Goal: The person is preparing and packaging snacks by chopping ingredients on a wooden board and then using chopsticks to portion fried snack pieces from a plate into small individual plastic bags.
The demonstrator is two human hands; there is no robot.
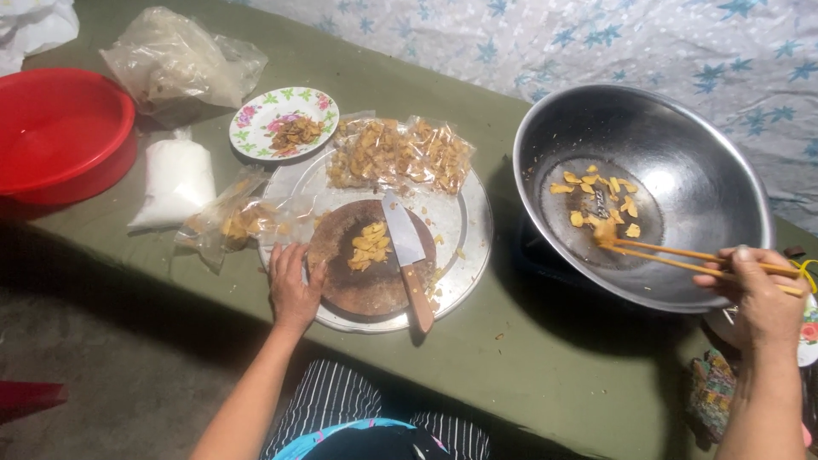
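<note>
In the head view, the wok (pixel 682 170) is the landmark. The right hand (pixel 758 294) is at its near right rim, closed around a pair of chopsticks (pixel 682 255), and the tips touch one of the yellow slices (pixel 601 200) on the wok bottom. Only a few slices lie there, spread thin.

Left of the wok is a round metal tray (pixel 464 230), and on it a brown cutting board (pixel 341 281). The left hand (pixel 292 285) rests flat and open on the board's left edge, holding nothing. A small heap of cut slices (pixel 371 245) is on the board, and a knife (pixel 407 255) lies beside it, in no hand.

My judgement: the cooking is at an early stage, because most slices are not in the wok. Clear bags of chips (pixel 400 153) sit unopened at the tray's far side, and a flowered plate (pixel 284 123) holds a little more.

Everything stands on a green cloth (pixel 511 375). Far left of the wok are a red basin (pixel 60 132) and a white bag (pixel 175 179). Behind is pale fabric with blue stars (pixel 554 38).
</note>
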